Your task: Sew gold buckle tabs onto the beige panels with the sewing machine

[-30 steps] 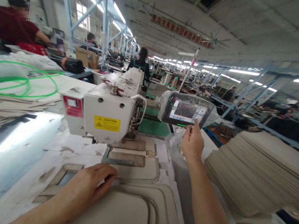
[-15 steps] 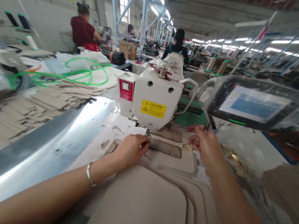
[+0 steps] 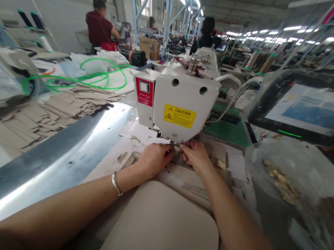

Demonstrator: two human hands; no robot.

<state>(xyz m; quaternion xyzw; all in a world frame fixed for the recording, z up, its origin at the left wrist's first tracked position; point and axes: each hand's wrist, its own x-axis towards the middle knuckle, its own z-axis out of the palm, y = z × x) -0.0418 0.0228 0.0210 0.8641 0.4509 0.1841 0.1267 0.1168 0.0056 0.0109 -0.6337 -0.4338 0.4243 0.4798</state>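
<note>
Beige stiffened panel (image 3: 157,225) runs beneath the white sewing machine head (image 3: 181,110); left hand (image 3: 154,160) and right hand (image 3: 195,157) rest on it there, fingers seemingly flat, not clenched, though partly hidden.

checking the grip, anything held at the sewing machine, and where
Cannot tell: the left hand and right hand meet under the sewing machine head, fingers hiding any hold.

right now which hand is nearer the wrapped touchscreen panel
Right. The right hand sits below the sewing machine head, down and left of the touchscreen panel, not touching it. The left hand is further from it, on the right hand's other side.
</note>
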